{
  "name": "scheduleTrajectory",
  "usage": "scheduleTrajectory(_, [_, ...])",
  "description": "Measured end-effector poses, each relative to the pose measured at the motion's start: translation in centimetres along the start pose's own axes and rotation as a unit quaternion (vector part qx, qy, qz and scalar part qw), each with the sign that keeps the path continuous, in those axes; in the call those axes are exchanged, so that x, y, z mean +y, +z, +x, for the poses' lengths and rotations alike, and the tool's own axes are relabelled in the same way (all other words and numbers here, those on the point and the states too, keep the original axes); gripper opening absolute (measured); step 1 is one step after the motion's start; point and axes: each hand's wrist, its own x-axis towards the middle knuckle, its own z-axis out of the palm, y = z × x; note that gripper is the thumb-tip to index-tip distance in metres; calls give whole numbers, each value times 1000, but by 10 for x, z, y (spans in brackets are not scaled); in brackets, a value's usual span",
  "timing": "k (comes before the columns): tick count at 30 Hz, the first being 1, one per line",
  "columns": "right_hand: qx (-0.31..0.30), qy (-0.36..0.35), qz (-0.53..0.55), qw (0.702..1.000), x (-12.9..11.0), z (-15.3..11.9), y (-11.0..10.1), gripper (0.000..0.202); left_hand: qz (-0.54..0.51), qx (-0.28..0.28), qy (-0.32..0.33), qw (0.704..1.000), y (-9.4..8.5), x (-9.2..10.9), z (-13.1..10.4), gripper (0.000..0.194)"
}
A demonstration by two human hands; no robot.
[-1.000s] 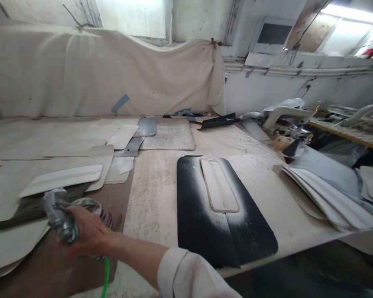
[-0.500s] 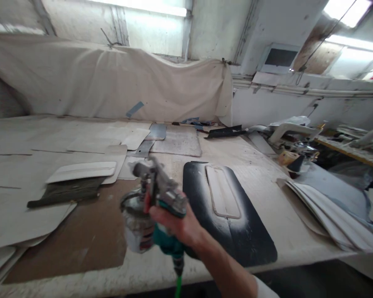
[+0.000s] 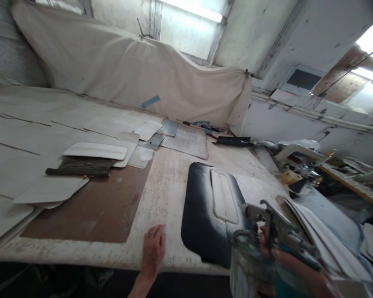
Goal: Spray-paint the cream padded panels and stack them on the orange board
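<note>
The spray gun [image 3: 287,236] is at the lower right of the frame, the right hand [image 3: 295,265] wrapped around its handle. It looks rigid and probably weighty with its cup [image 3: 245,256], which may be smooth to touch, so the handle seems the sure hold. The left hand [image 3: 153,248] is at lower centre, by the table's [image 3: 170,194] front edge, fingers together; its palm is hidden, so I cannot tell if it is closed.

The black panel [image 3: 195,207], right of centre, looks light, thin and fairly stiff; its dark margins seem better to grasp than the whitened area around the pale strip [image 3: 224,196]. Its near end reaches the table edge. Bare tabletop separates it from the brown sheet [image 3: 96,215]; the stack [image 3: 329,244] limits room rightward.
</note>
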Motion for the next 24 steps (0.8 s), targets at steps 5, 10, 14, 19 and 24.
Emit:
scheduleTrajectory(5, [-37,43,-10,998,2,-4,7,20,24,15,12,1000,-1,-5,0,28])
scheduleTrajectory(10, [-120,25,-37,992,-8,16,0,20,46,21,19,999,-1,-4,1,28])
scheduleTrajectory(14, [-166,10,-101,981,-14,33,-8,27,60,21,12,998,0,-2,1,29])
scheduleTrajectory(19, [-177,32,-108,978,-24,47,0,25,65,20,9,998,0,-1,1,28])
scheduleTrajectory(24, [-179,29,-58,982,-23,63,10,15,68,26,12,997,-1,1,2,29])
